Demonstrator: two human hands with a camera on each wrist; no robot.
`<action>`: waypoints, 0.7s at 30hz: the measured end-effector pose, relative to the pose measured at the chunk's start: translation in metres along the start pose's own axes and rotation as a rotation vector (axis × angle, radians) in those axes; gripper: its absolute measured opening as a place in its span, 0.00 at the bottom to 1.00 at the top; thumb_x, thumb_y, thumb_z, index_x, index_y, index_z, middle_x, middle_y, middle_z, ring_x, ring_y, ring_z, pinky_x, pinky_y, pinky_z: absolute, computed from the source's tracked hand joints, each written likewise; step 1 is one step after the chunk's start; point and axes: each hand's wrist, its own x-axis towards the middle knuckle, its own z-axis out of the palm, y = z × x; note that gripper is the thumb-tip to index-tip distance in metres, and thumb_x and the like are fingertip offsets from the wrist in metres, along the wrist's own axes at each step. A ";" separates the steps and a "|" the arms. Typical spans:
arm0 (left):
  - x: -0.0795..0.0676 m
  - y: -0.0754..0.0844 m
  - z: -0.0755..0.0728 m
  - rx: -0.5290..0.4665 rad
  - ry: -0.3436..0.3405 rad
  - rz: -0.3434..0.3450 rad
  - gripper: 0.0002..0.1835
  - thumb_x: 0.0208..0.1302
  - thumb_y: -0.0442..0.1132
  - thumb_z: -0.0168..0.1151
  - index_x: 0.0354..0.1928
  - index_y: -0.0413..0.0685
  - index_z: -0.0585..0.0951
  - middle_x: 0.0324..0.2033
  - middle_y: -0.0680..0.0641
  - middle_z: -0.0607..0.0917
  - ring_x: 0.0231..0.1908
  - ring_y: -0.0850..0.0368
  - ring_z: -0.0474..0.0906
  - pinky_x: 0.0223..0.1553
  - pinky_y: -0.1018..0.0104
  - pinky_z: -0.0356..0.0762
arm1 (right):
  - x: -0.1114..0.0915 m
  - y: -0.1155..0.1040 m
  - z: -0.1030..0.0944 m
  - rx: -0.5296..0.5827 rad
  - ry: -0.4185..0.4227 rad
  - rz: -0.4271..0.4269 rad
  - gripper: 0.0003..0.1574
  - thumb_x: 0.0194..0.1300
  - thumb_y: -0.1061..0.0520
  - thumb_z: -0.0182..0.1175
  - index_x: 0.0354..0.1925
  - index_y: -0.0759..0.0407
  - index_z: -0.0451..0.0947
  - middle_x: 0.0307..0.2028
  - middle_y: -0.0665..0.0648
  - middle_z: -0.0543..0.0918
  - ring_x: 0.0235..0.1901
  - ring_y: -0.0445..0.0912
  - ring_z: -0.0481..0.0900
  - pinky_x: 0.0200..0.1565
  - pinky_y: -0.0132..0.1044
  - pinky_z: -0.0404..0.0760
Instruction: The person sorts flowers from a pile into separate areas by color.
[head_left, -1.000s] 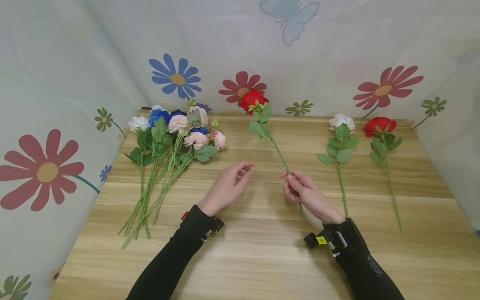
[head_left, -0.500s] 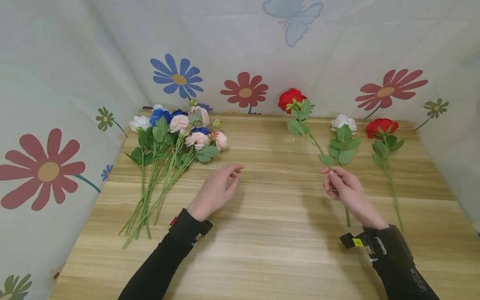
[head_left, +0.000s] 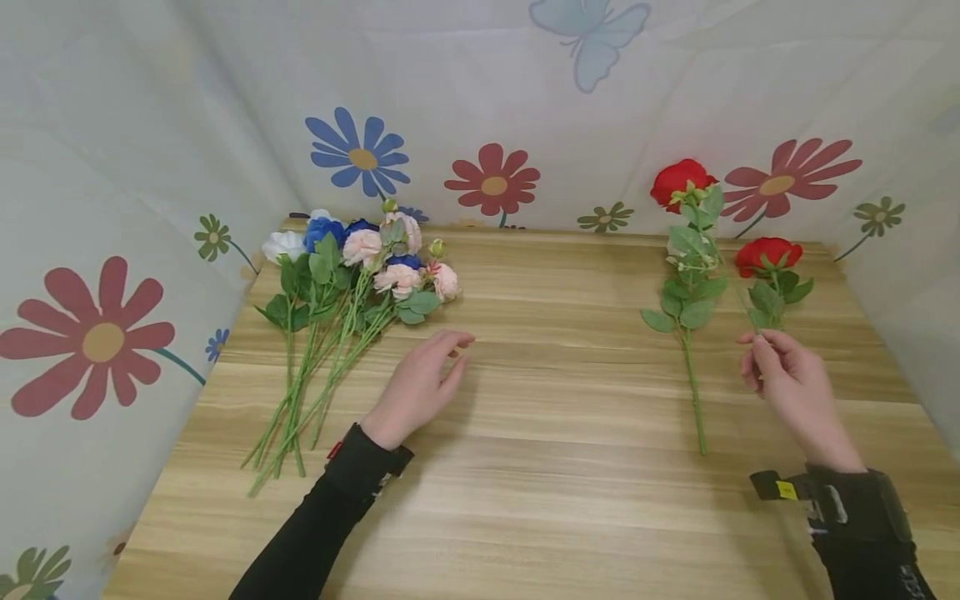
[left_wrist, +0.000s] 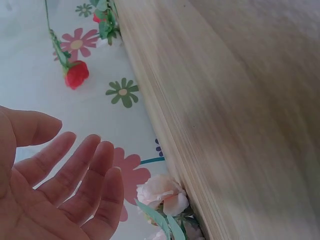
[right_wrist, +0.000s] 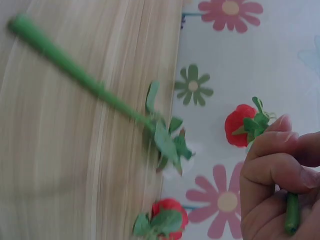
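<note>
My right hand (head_left: 795,383) pinches the stem of a red rose (head_left: 681,185), held above the table with its bloom towards the back curtain. The cut stem end shows below the curled fingers in the right wrist view. Beneath it lies a white rose (head_left: 694,392), its bloom mostly hidden by the held rose's leaves. A second red rose (head_left: 768,256) lies to the right, its lower stem behind my right hand. My left hand (head_left: 417,382) hovers over the table left of centre, fingers loosely bent and holding nothing, as the left wrist view (left_wrist: 75,190) confirms.
A loose bunch of pink peonies (head_left: 397,281), blue flowers (head_left: 324,231) and white flowers (head_left: 283,246) lies at the left, stems towards the front. A flower-printed curtain (head_left: 480,100) rises along the back and sides of the wooden table (head_left: 540,500).
My right hand has carried the red rose rightwards, from the middle of the table past the white rose. The left hand has drawn back slightly to the left.
</note>
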 end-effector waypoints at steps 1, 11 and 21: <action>0.000 0.000 -0.001 0.002 -0.002 -0.003 0.17 0.74 0.35 0.56 0.61 0.43 0.78 0.53 0.43 0.84 0.50 0.49 0.83 0.52 0.56 0.82 | 0.000 0.002 -0.004 -0.030 0.028 0.000 0.14 0.81 0.57 0.43 0.42 0.42 0.74 0.22 0.39 0.75 0.19 0.36 0.70 0.20 0.31 0.66; -0.005 -0.003 -0.001 0.007 0.021 0.008 0.16 0.74 0.34 0.56 0.60 0.42 0.79 0.52 0.42 0.85 0.48 0.49 0.83 0.50 0.56 0.82 | -0.002 0.020 -0.030 -0.225 0.294 0.125 0.14 0.78 0.56 0.44 0.37 0.44 0.75 0.19 0.30 0.72 0.18 0.26 0.69 0.21 0.20 0.67; -0.006 -0.005 0.000 0.005 0.026 0.011 0.16 0.74 0.34 0.56 0.60 0.42 0.79 0.52 0.42 0.85 0.48 0.49 0.84 0.50 0.56 0.83 | -0.002 0.036 -0.043 -0.479 0.397 0.268 0.28 0.77 0.55 0.38 0.51 0.73 0.78 0.17 0.35 0.74 0.21 0.34 0.68 0.41 0.37 0.65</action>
